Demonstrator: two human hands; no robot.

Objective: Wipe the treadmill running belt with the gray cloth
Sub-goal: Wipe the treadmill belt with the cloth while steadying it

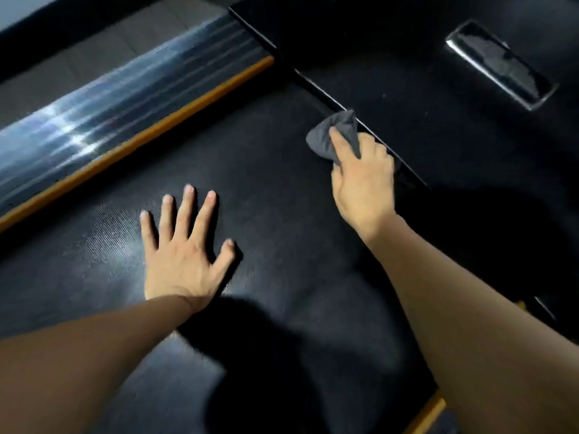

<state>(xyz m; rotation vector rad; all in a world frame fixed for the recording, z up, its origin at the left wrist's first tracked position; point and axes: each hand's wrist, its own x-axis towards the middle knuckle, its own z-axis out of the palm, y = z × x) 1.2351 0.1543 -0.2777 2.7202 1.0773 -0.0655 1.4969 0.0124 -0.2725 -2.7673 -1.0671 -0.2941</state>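
Observation:
The black textured running belt (275, 195) fills the middle of the view. My right hand (363, 180) grips the bunched gray cloth (326, 136) and presses it on the belt's far end, right against the edge of the black motor cover (407, 89). My left hand (185, 245) lies flat on the belt with fingers spread, holding nothing, to the left of and nearer than the cloth. Both bare forearms reach in from the bottom of the frame.
A shiny ribbed side rail (109, 114) with an orange strip (141, 142) runs along the belt's left side. Another orange strip (429, 411) shows at the lower right. A glossy recessed panel (498, 64) sits in the motor cover. A dark shadow covers the near belt.

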